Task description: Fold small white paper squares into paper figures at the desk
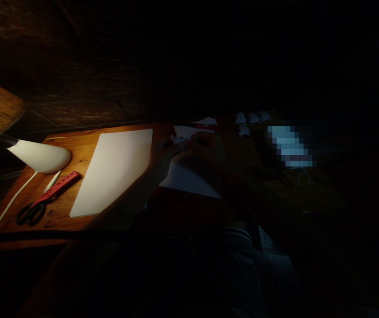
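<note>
Both hands meet over the middle of the table, in dim light. Between them is a small piece of folded white paper (178, 140). My left hand (161, 149) pinches it from the left, and my right hand (204, 144) grips it from the right. Shadow hides most of the fingertips. Beneath the hands lies a white sheet (189, 179), partly covered by my right forearm. A larger stack or sheet of white paper (114, 170) lies lit to the left.
A white desk lamp (43, 155) stands at the left, its cord running down the table. Scissors in a red sheath (55, 189) lie near a white pen (53, 180). Several folded paper shapes (243, 129) sit at the back right, left of a bright-screened phone (288, 145).
</note>
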`<action>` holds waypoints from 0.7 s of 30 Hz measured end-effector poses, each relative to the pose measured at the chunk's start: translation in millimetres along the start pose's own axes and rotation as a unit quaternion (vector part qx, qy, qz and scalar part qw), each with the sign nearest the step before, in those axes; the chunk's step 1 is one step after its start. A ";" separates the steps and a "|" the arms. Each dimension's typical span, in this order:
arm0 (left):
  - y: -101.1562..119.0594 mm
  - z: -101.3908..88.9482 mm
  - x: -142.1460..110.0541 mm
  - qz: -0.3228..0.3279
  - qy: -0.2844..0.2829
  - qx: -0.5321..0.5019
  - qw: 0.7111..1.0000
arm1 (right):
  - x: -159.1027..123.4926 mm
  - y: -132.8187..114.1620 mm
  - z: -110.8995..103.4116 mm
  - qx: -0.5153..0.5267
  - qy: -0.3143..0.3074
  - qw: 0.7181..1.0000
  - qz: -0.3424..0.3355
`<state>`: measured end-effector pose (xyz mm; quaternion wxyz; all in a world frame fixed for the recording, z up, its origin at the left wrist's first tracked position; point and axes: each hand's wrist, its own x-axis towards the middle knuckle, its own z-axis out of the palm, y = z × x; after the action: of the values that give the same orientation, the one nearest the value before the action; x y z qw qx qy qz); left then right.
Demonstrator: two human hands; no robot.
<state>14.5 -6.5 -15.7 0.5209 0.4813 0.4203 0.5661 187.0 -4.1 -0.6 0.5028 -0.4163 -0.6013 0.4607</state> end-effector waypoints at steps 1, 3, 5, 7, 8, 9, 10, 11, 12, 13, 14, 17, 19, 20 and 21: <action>-0.4 -0.2 -0.3 -0.003 0.000 -0.005 1.000 | 0.3 0.0 0.1 0.001 0.000 1.000 -0.005; -1.8 -0.4 -0.6 -0.007 0.000 -0.013 1.000 | 1.1 -0.4 -0.4 0.003 0.000 1.000 -0.012; -3.1 0.0 -0.9 -0.005 -0.004 -0.017 1.000 | 1.8 -1.7 -1.9 -0.003 -0.004 1.000 -0.013; -3.8 1.1 -1.2 -0.004 -0.009 -0.018 1.000 | 2.4 -3.3 -4.2 -0.017 -0.014 1.000 -0.014; -3.7 1.9 -1.5 -0.005 -0.010 -0.016 1.000 | 2.6 -4.1 -5.5 -0.023 -0.021 0.999 -0.015; -3.4 2.6 -1.9 -0.005 -0.010 -0.012 1.000 | 2.9 -4.9 -7.0 -0.028 -0.027 0.999 -0.017; -2.8 3.4 -2.3 -0.005 -0.007 -0.007 1.000 | 3.2 -5.5 -8.5 -0.030 -0.034 0.999 -0.018; -2.0 4.0 -2.8 -0.004 -0.004 -0.001 1.000 | 3.5 -5.9 -9.8 -0.033 -0.041 0.998 -0.020; -1.1 4.4 -3.2 -0.004 -0.001 0.006 1.000 | 3.8 -6.1 -11.0 -0.036 -0.048 0.998 -0.020; 0.0 4.8 -3.6 -0.004 0.001 0.012 1.000 | 4.1 -6.3 -11.9 -0.041 -0.054 0.998 -0.019; 1.3 5.0 -3.8 -0.005 0.004 0.017 1.000 | 4.3 -6.3 -12.5 -0.045 -0.059 0.997 -0.017; 5.0 5.0 -4.0 -0.003 0.013 0.022 1.000 | 4.4 -6.0 -12.2 -0.041 -0.069 0.997 -0.014; 6.9 4.9 -3.8 0.003 0.026 0.018 0.999 | 4.3 -5.6 -10.7 -0.026 -0.073 0.997 -0.015; 7.5 4.8 -3.7 0.006 0.032 0.016 0.999 | 4.2 -5.4 -9.8 -0.020 -0.073 0.997 -0.016; 7.8 4.8 -3.8 0.010 0.037 0.015 0.999 | 4.1 -5.1 -9.0 -0.017 -0.072 0.997 -0.016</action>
<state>17.7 -11.2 -7.6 0.4918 0.4722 0.4430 0.5821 195.1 -0.1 5.9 0.4585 -0.3810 -0.6503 0.4709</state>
